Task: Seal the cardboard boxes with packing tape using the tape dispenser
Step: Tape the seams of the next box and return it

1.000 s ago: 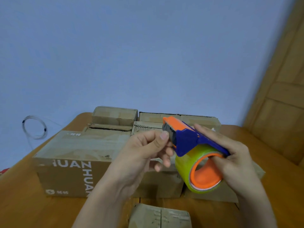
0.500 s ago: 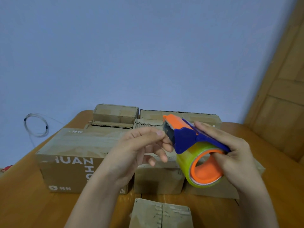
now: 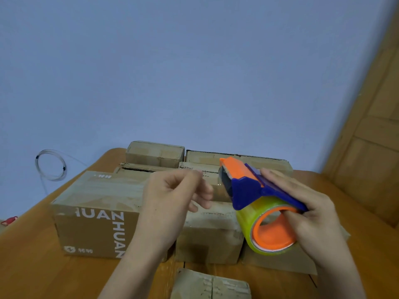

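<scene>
Right hand [image 3: 311,214] grips the orange-and-blue tape dispenser [image 3: 257,203] above the brown cardboard boxes [image 3: 97,212]; left hand [image 3: 172,195] seemingly pinches out clear tape. Nothing yet applied here; sealing remains.

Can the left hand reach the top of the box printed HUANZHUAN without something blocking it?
Probably yes. The left hand hovers just above that box's right end, pinching at the clear tape end, with nothing between them. The tape dispenser stays to the right, held in the right hand.
</scene>
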Tool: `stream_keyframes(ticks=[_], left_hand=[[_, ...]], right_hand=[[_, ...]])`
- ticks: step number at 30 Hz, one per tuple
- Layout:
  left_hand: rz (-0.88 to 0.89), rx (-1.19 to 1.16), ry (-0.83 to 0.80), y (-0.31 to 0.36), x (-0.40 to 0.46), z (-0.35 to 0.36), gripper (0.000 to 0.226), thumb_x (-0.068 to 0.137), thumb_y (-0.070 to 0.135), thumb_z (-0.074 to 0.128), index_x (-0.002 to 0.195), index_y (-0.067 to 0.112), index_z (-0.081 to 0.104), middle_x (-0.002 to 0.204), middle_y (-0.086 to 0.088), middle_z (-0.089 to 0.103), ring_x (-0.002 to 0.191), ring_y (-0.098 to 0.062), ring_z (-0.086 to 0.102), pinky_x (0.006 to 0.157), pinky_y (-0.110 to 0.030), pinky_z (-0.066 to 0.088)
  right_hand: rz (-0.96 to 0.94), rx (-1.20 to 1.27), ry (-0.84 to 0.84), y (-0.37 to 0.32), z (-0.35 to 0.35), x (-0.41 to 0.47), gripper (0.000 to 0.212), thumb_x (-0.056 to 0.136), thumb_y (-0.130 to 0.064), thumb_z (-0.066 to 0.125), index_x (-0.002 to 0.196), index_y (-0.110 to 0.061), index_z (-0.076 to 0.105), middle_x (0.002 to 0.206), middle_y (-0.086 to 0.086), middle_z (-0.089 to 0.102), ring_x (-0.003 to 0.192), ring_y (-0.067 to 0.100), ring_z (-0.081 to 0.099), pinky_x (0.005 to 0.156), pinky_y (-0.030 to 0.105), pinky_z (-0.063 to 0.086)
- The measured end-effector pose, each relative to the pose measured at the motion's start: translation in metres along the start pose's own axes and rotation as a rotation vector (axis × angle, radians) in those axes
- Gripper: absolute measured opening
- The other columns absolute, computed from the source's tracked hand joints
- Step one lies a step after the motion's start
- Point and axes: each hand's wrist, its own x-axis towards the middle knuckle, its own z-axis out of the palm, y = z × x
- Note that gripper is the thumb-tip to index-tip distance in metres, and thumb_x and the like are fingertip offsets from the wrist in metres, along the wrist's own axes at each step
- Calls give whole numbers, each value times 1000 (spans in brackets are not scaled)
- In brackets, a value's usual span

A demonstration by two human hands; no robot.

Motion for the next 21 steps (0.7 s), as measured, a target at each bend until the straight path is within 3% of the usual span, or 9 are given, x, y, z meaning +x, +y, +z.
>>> stream_keyframes(ticks=[3,5,7,9,14,18,21], left_hand=[[-99,-47,11,1,2,-3,39,92,27,56,58,9,66,57,-9,64,51,-19,61,48,-23,46],[-214,-102,-156,1,4,-3,46,87,49,58,66,11,69,66,-11,68,55,-19,62,49,-23,47],[-273,-161,-294,0,3,2,52,81,58,56,78,9,71,73,-13,69,57,-19,63,48,-22,47],[-280,-232,-332,-2,3,6,57,83,57,55,89,1,69,71,-11,68,52,-16,61,45,-19,45],[-257,-319,-379,-3,4,1,41,83,46,53,82,11,73,69,-8,67,48,-13,58,44,-17,43],[-251,-313,-397,-5,5,-1,42,85,39,52,91,1,70,76,-12,69,51,-15,59,44,-18,43],[-233,-268,-421,-4,4,-2,38,86,41,50,86,13,75,82,-13,71,55,-18,62,46,-20,45]], right_hand=[[14,8,45,0,-3,-1,90,55,9,41,112,-59,59,113,-33,62,116,-4,55,91,11,45],[19,13,49,-1,-4,-1,90,55,9,41,111,-58,60,113,-32,62,116,-4,55,90,12,46],[16,14,21,-2,0,0,90,54,9,40,111,-57,61,114,-32,62,117,-5,54,92,10,44],[10,14,-8,-3,5,1,91,53,10,40,112,-56,60,115,-32,62,118,-5,53,92,8,41],[14,43,-20,-2,9,1,86,55,8,42,113,-52,61,115,-30,63,117,-4,54,89,9,44],[27,51,-2,-1,9,1,84,55,8,41,113,-50,62,114,-30,63,116,-4,55,87,7,44],[23,46,18,-1,7,1,87,55,10,41,111,-54,62,112,-31,63,115,-5,55,85,6,44]])
